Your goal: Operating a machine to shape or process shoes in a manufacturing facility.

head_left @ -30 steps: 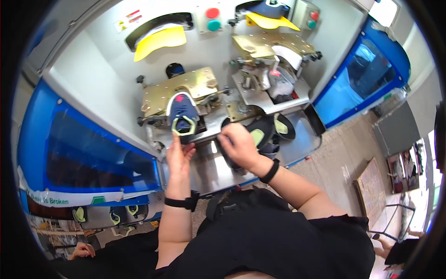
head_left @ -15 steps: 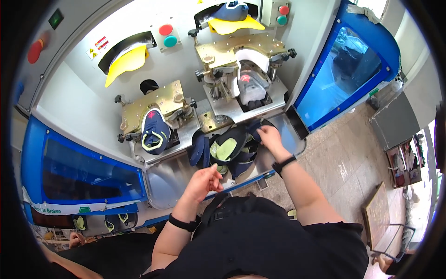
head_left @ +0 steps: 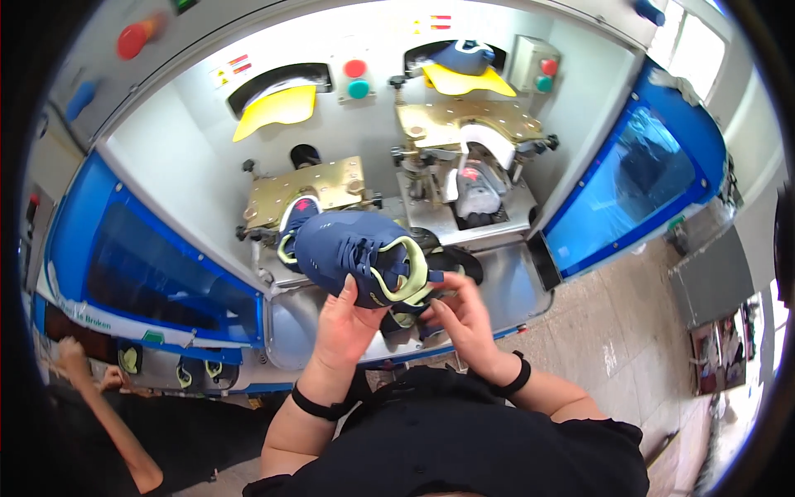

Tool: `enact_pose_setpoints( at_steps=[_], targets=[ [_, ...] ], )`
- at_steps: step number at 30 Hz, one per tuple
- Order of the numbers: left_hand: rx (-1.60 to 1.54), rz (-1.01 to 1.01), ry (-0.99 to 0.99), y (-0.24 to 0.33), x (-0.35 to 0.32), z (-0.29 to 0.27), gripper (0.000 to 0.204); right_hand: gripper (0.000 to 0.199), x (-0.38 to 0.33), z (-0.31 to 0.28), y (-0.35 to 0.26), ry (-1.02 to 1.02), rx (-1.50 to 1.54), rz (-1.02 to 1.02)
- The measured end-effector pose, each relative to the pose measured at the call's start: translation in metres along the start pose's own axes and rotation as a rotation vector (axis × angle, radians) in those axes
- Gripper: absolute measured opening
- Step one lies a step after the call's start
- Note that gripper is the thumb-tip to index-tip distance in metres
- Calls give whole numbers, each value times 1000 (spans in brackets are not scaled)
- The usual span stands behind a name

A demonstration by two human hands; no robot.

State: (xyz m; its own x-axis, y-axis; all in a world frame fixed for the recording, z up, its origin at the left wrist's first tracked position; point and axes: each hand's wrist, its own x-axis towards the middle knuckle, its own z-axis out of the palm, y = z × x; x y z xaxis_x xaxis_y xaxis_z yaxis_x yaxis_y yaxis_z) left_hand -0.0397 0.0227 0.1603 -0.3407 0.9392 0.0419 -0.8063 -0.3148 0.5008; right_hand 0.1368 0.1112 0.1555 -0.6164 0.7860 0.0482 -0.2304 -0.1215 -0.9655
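A navy shoe upper [head_left: 335,248] with lime lining and dark laces is held up in front of the machine, its toe to the left and its collar to the right. My left hand [head_left: 352,323] supports it from below, thumb against its side. At the heel, my right hand [head_left: 465,323] has its fingers closed on the collar's back edge. Behind the held upper, a similar shoe [head_left: 300,212] sits on the left press station, partly hidden. More dark uppers [head_left: 460,263] lie heaped on the metal tray, mostly covered by what I hold.
The left press plate [head_left: 310,189] and right press plate [head_left: 472,120] stand inside the white cabinet, below yellow flaps [head_left: 277,112]. A grey form [head_left: 479,197] occupies the right station. Blue-framed doors [head_left: 638,190] flank the opening. Another person's forearm [head_left: 120,422] shows at lower left.
My right hand was at the heap on the tray and my left hand held nothing visible. Now both hold a navy shoe upper, raised above the tray. The view has shifted.
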Motion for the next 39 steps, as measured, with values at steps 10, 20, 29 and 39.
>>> enact_pose_setpoints(
  at_steps=[10, 20, 29, 39],
  targets=[
    [243, 182, 33, 85, -39, -26, 60, 23, 90, 94, -68, -369, -787, -1227],
    [252, 143, 175, 113, -110, -96, 44, 26, 312, 234, -102, 30, -1118, -912],
    [154, -41, 159, 122, -117, -143, 41, 16, 271, 189, -32, 579, -993, -897],
    [398, -562, -103, 51, -58, -152, 29, 25, 233, 106, -33, 203, -985, -880]
  ],
)
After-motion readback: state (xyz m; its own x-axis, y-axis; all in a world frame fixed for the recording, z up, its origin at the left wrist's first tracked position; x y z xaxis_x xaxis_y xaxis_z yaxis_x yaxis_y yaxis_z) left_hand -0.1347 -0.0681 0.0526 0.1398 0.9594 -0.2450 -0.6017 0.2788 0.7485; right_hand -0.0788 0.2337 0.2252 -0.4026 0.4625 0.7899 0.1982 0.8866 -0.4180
